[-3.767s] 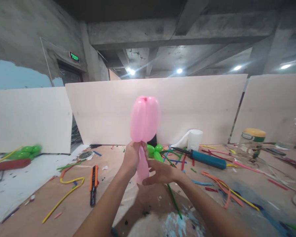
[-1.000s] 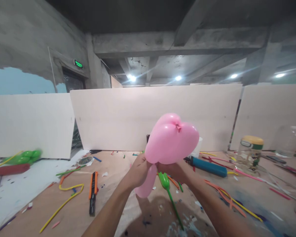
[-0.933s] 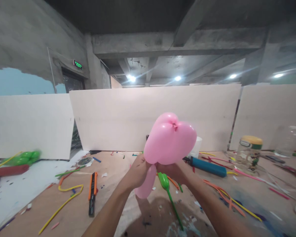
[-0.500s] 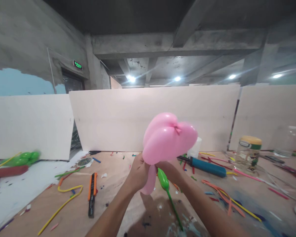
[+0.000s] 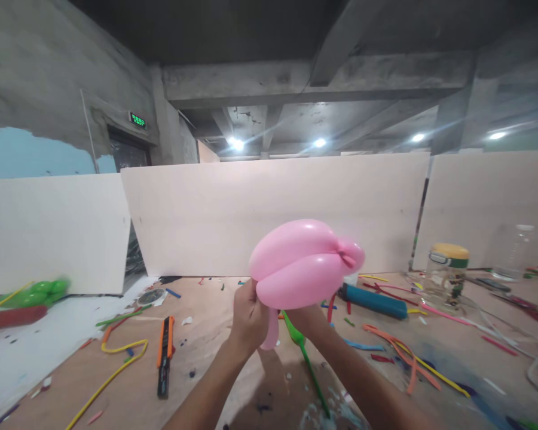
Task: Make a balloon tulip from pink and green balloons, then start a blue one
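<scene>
I hold a pink balloon [image 5: 302,266] twisted into fat lobes, tipped over to the right with its knot at the right end. My left hand [image 5: 250,316] is closed round the twist at its base, where a short pink tail hangs down. My right hand [image 5: 308,319] sits under the lobes, fingers closed there, together with a thin green balloon [image 5: 301,349] that trails down toward me.
The brown table [image 5: 206,334] is strewn with uninflated balloons. An orange utility knife [image 5: 165,355] lies left, a yellow balloon strip [image 5: 116,364] beyond it. A blue pump [image 5: 373,300], a lidded jar [image 5: 446,272] and a clear bottle [image 5: 517,251] stand right. Green balloons [image 5: 42,291] rest far left.
The pink balloon has been turned from upright to lying over on its right side, and both hands have shifted round its base. The green balloon came into my right hand.
</scene>
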Available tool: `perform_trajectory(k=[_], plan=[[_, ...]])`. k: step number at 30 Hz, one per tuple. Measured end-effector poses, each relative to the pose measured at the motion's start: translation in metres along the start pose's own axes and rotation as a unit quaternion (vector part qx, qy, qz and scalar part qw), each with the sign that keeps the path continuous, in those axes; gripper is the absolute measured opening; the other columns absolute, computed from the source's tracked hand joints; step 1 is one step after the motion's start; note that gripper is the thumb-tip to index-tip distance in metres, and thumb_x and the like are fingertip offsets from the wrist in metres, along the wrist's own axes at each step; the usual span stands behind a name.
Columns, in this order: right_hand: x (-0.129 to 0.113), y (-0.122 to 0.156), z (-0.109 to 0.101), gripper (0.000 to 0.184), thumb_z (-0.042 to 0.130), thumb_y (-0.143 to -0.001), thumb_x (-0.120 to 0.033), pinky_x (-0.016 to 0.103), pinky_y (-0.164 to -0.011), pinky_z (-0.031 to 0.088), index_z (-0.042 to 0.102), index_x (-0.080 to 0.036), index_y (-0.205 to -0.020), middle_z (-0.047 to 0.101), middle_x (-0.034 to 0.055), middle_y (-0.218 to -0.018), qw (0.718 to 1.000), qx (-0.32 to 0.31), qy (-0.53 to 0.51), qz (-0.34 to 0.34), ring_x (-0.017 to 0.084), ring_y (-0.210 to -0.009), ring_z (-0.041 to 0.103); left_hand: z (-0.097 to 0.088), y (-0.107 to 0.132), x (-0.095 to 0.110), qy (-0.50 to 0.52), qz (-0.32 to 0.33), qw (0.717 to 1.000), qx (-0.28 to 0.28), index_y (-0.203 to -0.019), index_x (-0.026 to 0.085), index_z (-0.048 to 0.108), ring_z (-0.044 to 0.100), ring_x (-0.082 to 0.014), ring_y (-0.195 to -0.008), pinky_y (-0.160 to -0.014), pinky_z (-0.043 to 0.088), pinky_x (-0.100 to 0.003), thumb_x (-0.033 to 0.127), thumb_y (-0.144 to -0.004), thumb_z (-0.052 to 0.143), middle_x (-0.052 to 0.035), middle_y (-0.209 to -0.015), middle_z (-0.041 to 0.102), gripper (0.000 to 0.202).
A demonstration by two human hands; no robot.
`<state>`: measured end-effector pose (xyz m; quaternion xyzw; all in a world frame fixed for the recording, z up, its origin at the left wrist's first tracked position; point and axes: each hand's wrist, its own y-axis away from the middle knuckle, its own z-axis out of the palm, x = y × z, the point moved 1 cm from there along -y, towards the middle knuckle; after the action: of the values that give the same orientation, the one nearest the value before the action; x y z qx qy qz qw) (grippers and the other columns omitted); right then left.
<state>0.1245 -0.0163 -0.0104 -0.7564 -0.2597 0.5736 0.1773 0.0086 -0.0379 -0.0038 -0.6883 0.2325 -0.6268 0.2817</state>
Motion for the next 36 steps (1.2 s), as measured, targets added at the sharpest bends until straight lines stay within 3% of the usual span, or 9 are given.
perform_trajectory(k=[3, 5, 11, 15, 23, 30, 36], plan=[[-0.009, 0.004, 0.001, 0.011, 0.051, -0.070, -0.027, 0.026, -0.050, 0.044, 0.052, -0.018, -0.063, 0.053, 0.0034, -0.058, 0.996, 0.081, 0.021, 0.015, 0.017, -0.060, 0.049, 0.001, 0.000, 0.001, -0.010, 0.024, 1.000, 0.014, -0.070, 0.015, 0.061, 0.056, -0.0186, -0.061, -0.050, 0.040, -0.024, 0.023, -0.074, 0.047, -0.0038, -0.064, 0.064, 0.017], [-0.013, 0.005, 0.002, 0.013, 0.051, -0.068, -0.027, 0.026, -0.048, 0.041, 0.051, -0.018, -0.058, 0.051, 0.0028, -0.055, 0.995, 0.094, 0.039, 0.025, 0.016, -0.057, 0.047, 0.001, 0.000, 0.001, -0.020, 0.038, 0.999, 0.021, -0.067, 0.015, 0.059, 0.054, -0.0172, -0.056, -0.048, 0.039, -0.023, 0.024, -0.075, 0.045, -0.0024, -0.059, 0.062, 0.019], [-0.013, 0.004, 0.005, 0.013, 0.052, -0.065, -0.024, 0.024, -0.047, 0.039, 0.051, -0.017, -0.054, 0.054, 0.0026, -0.055, 0.991, 0.106, 0.073, 0.036, 0.016, -0.058, 0.050, 0.002, 0.001, -0.002, -0.045, 0.045, 0.997, 0.052, -0.062, 0.015, 0.053, 0.053, -0.0158, -0.053, -0.048, 0.038, -0.023, 0.025, -0.077, 0.044, -0.0010, -0.054, 0.059, 0.020], [-0.012, 0.002, 0.006, 0.010, 0.053, -0.066, -0.021, 0.024, -0.051, 0.041, 0.056, -0.016, -0.057, 0.057, 0.0029, -0.057, 0.989, 0.099, 0.108, 0.003, 0.018, -0.065, 0.053, 0.003, 0.001, -0.004, -0.048, 0.050, 0.996, 0.059, -0.069, 0.014, 0.057, 0.057, -0.0181, -0.059, -0.051, 0.041, -0.024, 0.026, -0.079, 0.043, -0.0029, -0.062, 0.063, 0.021], [-0.009, 0.002, 0.009, 0.014, 0.055, -0.066, -0.023, 0.024, -0.052, 0.040, 0.053, -0.016, -0.054, 0.056, 0.0033, -0.056, 0.981, 0.123, 0.147, 0.017, 0.017, -0.064, 0.052, 0.004, 0.002, -0.009, -0.062, 0.061, 0.993, 0.075, -0.078, 0.013, 0.062, 0.059, -0.0190, -0.062, -0.055, 0.042, -0.025, 0.025, -0.080, 0.043, -0.0043, -0.067, 0.065, 0.022], [-0.006, 0.002, 0.009, 0.011, 0.056, -0.062, -0.023, 0.023, -0.050, 0.039, 0.052, -0.017, -0.054, 0.055, 0.0013, -0.054, 0.990, 0.130, 0.032, 0.045, 0.016, -0.062, 0.051, 0.004, 0.005, -0.010, -0.056, 0.047, 0.993, 0.094, -0.069, 0.015, 0.058, 0.055, -0.0174, -0.053, -0.049, 0.039, -0.024, 0.028, -0.078, 0.046, -0.0019, -0.055, 0.059, 0.020], [-0.004, -0.001, 0.007, 0.012, 0.055, -0.063, -0.023, 0.022, -0.042, 0.037, 0.050, -0.018, -0.054, 0.048, -0.0014, -0.046, 0.984, 0.115, -0.091, 0.097, 0.012, -0.048, 0.046, 0.005, 0.004, -0.015, -0.055, 0.020, 0.994, 0.087, -0.067, 0.015, 0.056, 0.053, -0.0172, -0.057, -0.050, 0.038, -0.024, 0.035, -0.078, 0.047, -0.0031, -0.059, 0.059, 0.024]])
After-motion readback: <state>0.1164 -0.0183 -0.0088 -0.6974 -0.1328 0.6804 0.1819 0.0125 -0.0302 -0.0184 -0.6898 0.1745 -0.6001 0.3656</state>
